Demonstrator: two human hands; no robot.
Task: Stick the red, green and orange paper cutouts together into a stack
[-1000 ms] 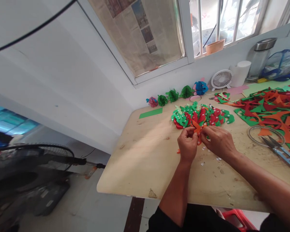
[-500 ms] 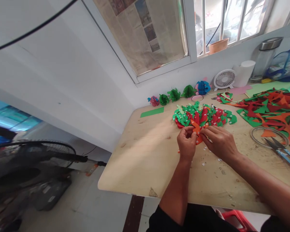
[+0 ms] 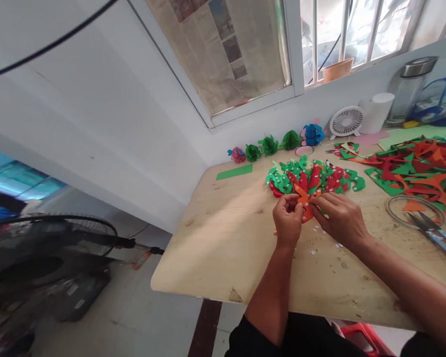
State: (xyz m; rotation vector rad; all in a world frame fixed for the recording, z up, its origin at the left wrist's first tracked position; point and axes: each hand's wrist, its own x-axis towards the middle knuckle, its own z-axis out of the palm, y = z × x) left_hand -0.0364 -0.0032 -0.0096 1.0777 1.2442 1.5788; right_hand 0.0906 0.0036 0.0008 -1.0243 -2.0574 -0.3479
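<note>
My left hand [image 3: 288, 218] pinches an orange paper cutout [image 3: 303, 196] between thumb and fingers, just in front of a pile of cutouts. From the other side, my right hand [image 3: 338, 213] is closed in a pinch at the cutout's right edge; its fingertips partly cover the paper there. Small white squares dot the orange piece. Behind both hands lies the pile of curved green and red paper cutouts [image 3: 284, 179], many bearing similar white squares. Tiny white scraps [image 3: 313, 252] are scattered on the wooden table [image 3: 215, 233] beneath my right hand.
Scissors [image 3: 434, 235] and a ring-shaped tape roll [image 3: 391, 208] lie right of my hands, by a heap of paper offcuts [image 3: 423, 168]. Along the wall stand folded paper figures [image 3: 269, 146], a small white fan [image 3: 346, 122] and a jar [image 3: 412, 91]. A green strip [image 3: 234, 172] lies back left.
Both hands keep their pinch at the orange cutout, with only a slight shift of the fingers. The whole view has moved a little; nothing else visibly differs.
</note>
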